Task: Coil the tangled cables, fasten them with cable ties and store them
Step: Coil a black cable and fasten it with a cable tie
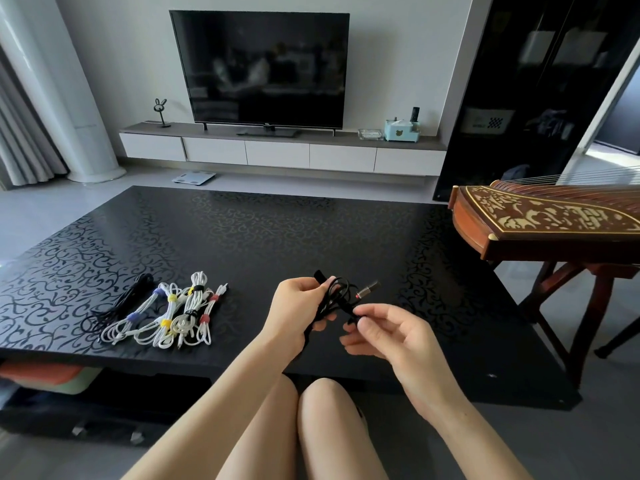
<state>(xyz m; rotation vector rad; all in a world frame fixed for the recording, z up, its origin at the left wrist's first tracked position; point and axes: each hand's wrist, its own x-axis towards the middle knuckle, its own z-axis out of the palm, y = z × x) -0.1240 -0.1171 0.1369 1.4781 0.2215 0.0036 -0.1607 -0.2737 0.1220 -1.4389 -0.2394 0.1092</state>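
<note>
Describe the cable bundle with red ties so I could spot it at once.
Find the black patterned coffee table in front of the TV. On its near left lies a row of coiled cables; take the white bundle at the row's right end. It alone wears red ties, while its neighbours have black, yellow or purple ones.

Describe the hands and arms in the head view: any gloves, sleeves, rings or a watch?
Both are bare. The left hand and right hand wear no gloves, and no ring shows on the fingers in view. The left forearm and right forearm are uncovered down to the picture's bottom edge: no sleeve, watch, bracelet or strap at either wrist, and no markings.
</note>
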